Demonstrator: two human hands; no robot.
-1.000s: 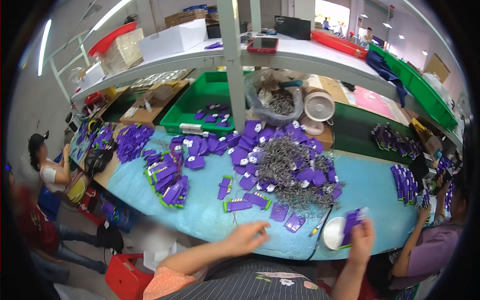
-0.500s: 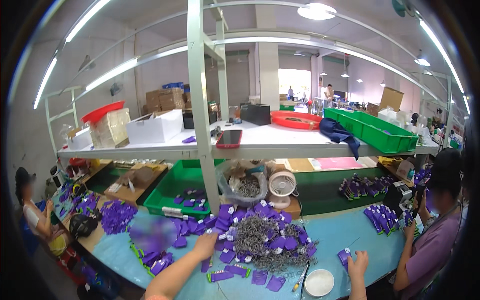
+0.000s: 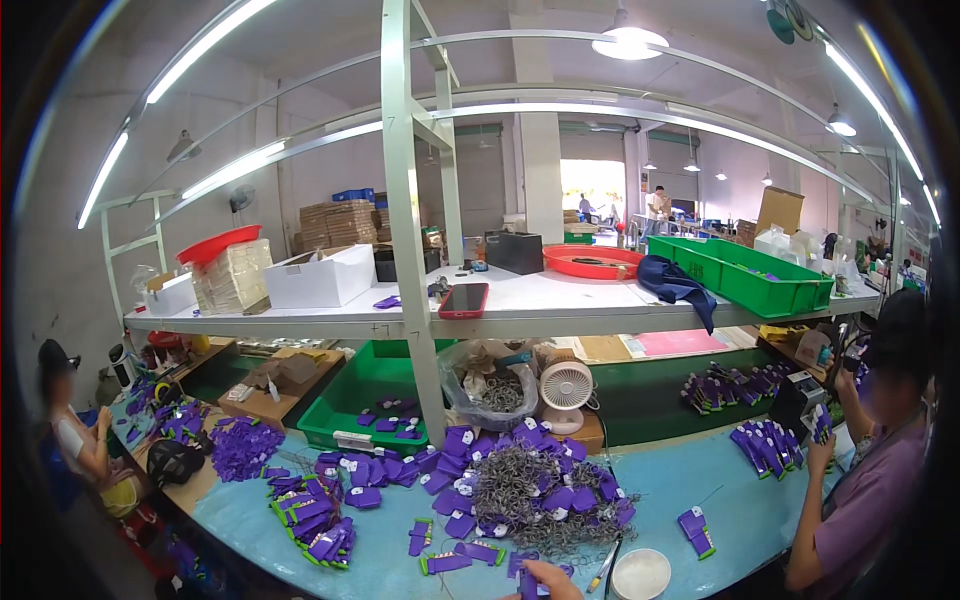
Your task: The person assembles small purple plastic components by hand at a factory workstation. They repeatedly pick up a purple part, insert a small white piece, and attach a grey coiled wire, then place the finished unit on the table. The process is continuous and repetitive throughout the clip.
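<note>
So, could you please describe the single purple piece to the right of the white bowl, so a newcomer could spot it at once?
On the blue tabletop, find the round white bowl at the view's lower edge. Up and right of it lies the single purple piece, green at its lower end. Unlike the purple pieces grouped to either side, it lies alone.

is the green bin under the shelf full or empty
Neither: the green bin holds a few purple pieces, bare green showing around them.
</note>
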